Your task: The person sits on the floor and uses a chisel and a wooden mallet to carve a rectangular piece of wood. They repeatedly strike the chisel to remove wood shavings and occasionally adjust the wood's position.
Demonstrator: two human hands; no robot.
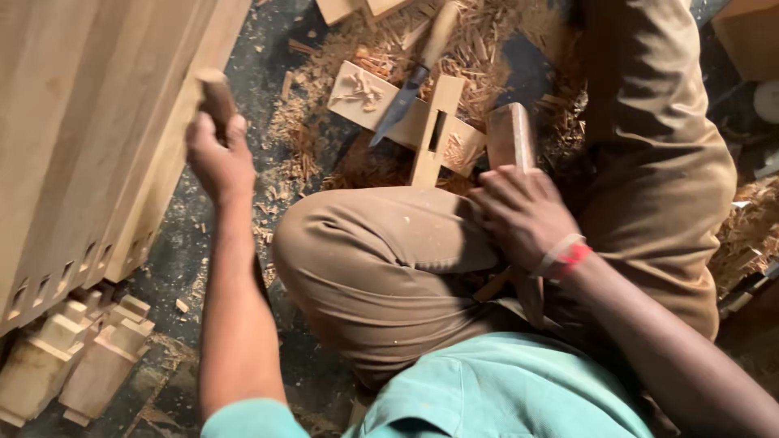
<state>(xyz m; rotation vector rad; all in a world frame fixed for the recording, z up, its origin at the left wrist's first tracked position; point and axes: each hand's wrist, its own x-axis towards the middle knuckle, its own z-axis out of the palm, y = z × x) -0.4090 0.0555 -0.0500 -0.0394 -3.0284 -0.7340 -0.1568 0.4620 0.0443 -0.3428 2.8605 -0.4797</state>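
Observation:
My left hand (219, 158) is raised at the left and closed around a short round wooden handle (216, 92), which sits against the edge of a stack of pale planks (97, 122). My right hand (523, 215) rests by my bent knee and grips a wooden mallet (511, 134) whose block head points away from me. Just left of the mallet lies a slotted wooden crosspiece (430, 134) on a flat board (361, 93). A chisel (406, 93) with a light wooden handle lies across them, its blade pointing down-left.
Wood shavings (487, 32) cover the dark floor around the crosspiece. The plank ends at lower left have cut slots, and several carved wooden blocks (77, 357) lie below them. More timber shows at the top right (746, 32).

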